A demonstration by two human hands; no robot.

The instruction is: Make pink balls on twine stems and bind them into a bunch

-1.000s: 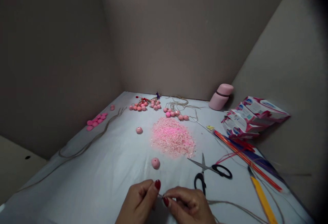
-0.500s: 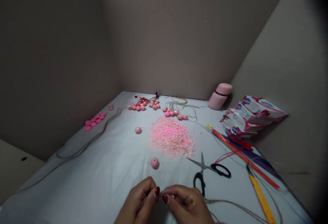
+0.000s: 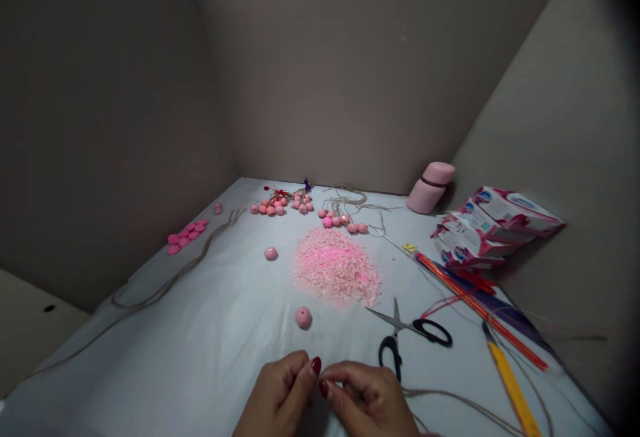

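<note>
left hand [image 3: 280,392] and right hand [image 3: 371,394] pinch thumb to forefinger on a thin, barely visible strand [image 3: 321,377].

Matt bead [image 3: 303,318], metal scissor blades [image 3: 397,322]

I face a taupe back wall [image 3: 330,70] between a darker left wall [image 3: 110,104] and grey right wall [image 3: 570,110], behind my white-covered table [image 3: 215,337].

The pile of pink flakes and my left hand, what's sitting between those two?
In the head view, a single round pink bead sits on the white surface between the pile and your left hand, touching neither.
</note>
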